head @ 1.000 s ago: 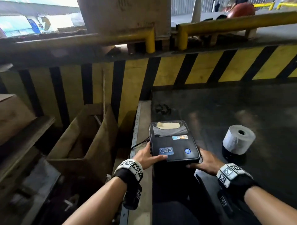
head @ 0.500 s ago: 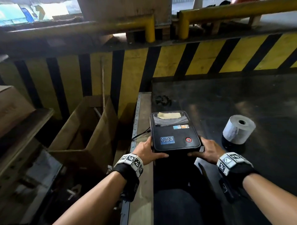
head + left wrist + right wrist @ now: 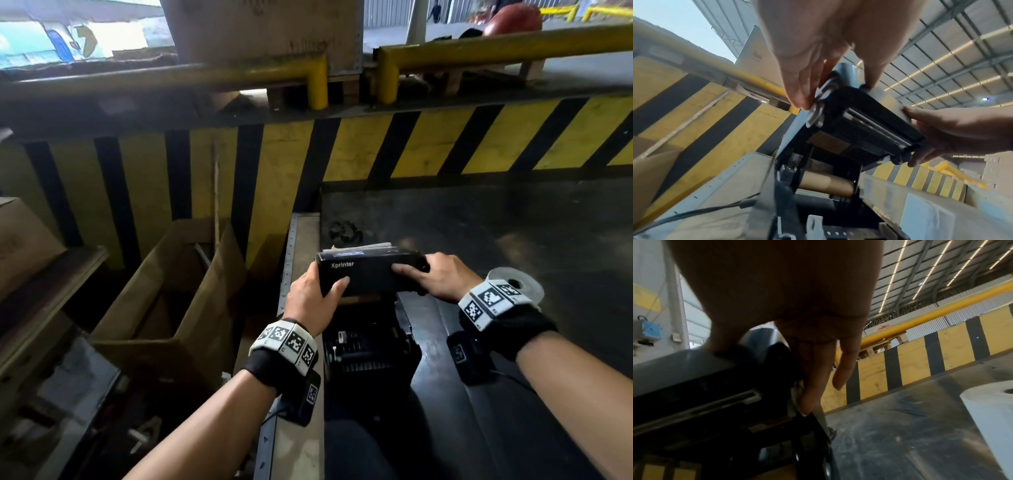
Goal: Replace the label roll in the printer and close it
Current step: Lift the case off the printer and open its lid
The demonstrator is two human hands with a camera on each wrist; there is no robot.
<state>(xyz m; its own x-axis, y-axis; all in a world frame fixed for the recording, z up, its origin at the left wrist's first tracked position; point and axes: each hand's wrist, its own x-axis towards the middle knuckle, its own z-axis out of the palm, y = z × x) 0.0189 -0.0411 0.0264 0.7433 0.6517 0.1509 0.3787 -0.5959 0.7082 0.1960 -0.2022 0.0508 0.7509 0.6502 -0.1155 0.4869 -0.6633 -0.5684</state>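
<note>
My left hand [image 3: 313, 294] grips the left end of the printer lid [image 3: 368, 274]: thumb on the front face under the "Xprinter" lettering, fingers curled round the side edge. In the left wrist view those fingers [image 3: 797, 91] sit against a metal latch piece at the lid's corner. Lid is black, raised and tilted back, its front edge facing me. Printer body [image 3: 371, 346] below is open, black ribbed internals showing. The left wrist view shows the lid's underside with a white roller bar [image 3: 875, 126], and a bare brown cardboard core [image 3: 826, 185] seated across the bay.

My right hand [image 3: 435, 277] grips the lid's right end, fingers wrapped over the front corner; the right wrist view shows fingers [image 3: 813, 386] running down the lid's side edge, thumb on top.

Fresh white label roll [image 3: 522, 284] stands on end just right of the printer, partly hidden behind my right wrist band, touched by neither hand.

Printer sits at the left edge of a dark, scuffed worktop [image 3: 513, 240]. Left of it, a pale metal strip [image 3: 301, 240], then an open cardboard box [image 3: 171, 291] lower down. Behind: yellow-and-black striped barrier [image 3: 411, 147], yellow pipe rails [image 3: 496, 48] on top. Corrugated warehouse roof with light strips overhead.
</note>
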